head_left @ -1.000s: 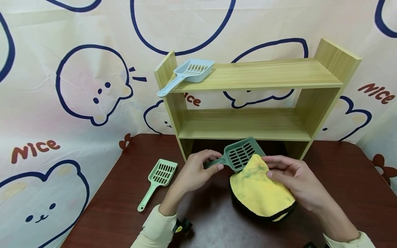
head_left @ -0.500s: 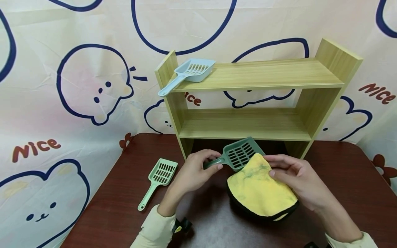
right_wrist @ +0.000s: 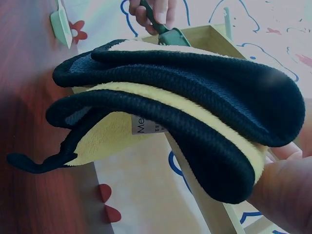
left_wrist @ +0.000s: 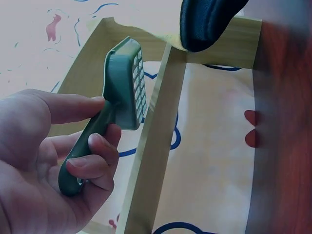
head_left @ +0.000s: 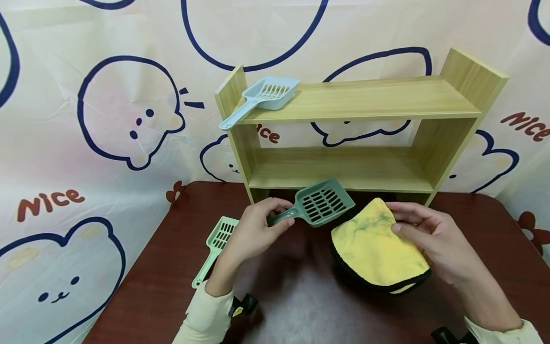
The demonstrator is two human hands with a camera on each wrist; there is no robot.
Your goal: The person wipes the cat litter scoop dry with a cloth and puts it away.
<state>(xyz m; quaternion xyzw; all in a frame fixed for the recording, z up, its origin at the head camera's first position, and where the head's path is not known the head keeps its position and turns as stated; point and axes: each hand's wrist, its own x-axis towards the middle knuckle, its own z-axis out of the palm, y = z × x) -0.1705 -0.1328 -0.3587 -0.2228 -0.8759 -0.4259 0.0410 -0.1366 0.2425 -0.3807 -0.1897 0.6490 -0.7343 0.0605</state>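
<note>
My left hand (head_left: pixel 256 229) grips a dark green slotted litter scoop (head_left: pixel 323 203) by its handle, fingers curled round it in the left wrist view. The scoop's head points right, in front of the shelf's lower part. My right hand (head_left: pixel 434 241) pinches the upper right of a folded yellow cloth (head_left: pixel 380 246) with black edging. In the right wrist view the cloth (right_wrist: pixel 195 97) hangs in several folds, and a white label (right_wrist: pixel 146 126) shows inside. Scoop and cloth are apart, with a small gap between them in the head view.
A light green slotted scoop (head_left: pixel 221 234) lies on the dark red table (head_left: pixel 142 286), partly behind my left forearm. A light blue scoop (head_left: pixel 275 93) rests on the top left of a wooden shelf (head_left: pixel 343 181). A patterned cloth backdrop (head_left: pixel 129 191) hangs behind.
The dark green scoop has moved left and slightly up with my left hand. My right hand and the yellow cloth have shifted right and up, and the two no longer overlap.
</note>
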